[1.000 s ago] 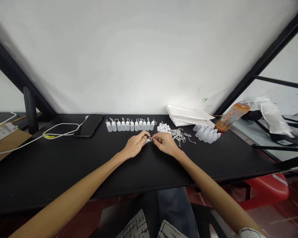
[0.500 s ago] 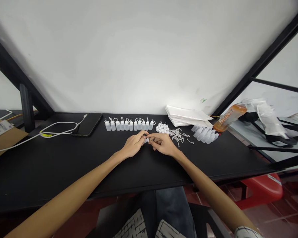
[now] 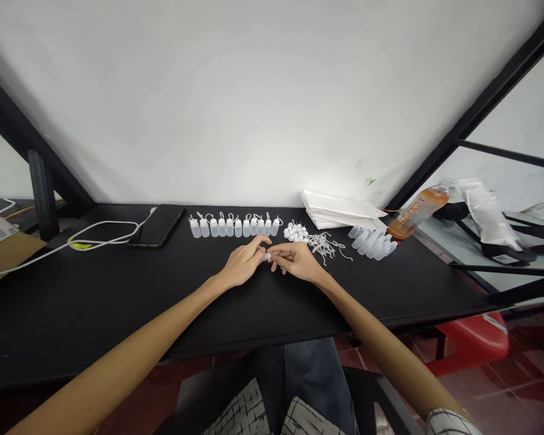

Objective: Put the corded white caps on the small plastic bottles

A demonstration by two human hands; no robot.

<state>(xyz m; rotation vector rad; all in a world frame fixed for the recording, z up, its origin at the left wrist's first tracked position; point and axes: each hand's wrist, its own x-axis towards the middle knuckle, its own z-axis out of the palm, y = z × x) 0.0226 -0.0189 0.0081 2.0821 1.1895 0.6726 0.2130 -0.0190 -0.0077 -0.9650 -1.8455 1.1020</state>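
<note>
Between my hands, near the middle of the black table, is a small translucent plastic bottle (image 3: 266, 257). My left hand (image 3: 242, 264) is closed around its body, covering most of it. At the neck end, the fingertips of my right hand (image 3: 299, 262) pinch a small white part whose shape I cannot make out. Behind my hands stands a row of small bottles (image 3: 229, 229) with white caps and looped straps. A pile of small white caps (image 3: 295, 232) lies just beyond my right hand, and loose white straps (image 3: 324, 246) are heaped to its right.
More small bottles (image 3: 372, 243) lie at the right, beside an orange drink bottle (image 3: 419, 211). White sheets (image 3: 342, 207) are stacked against the wall. To the left are a phone (image 3: 156, 226), a white cable (image 3: 104, 224) and a cardboard box (image 3: 18, 257). A red stool (image 3: 476, 344) stands below right.
The view has shifted slightly. My hands stay almost in place, with the right fingers shifted a little and more of the white piece showing between the hands.
</note>
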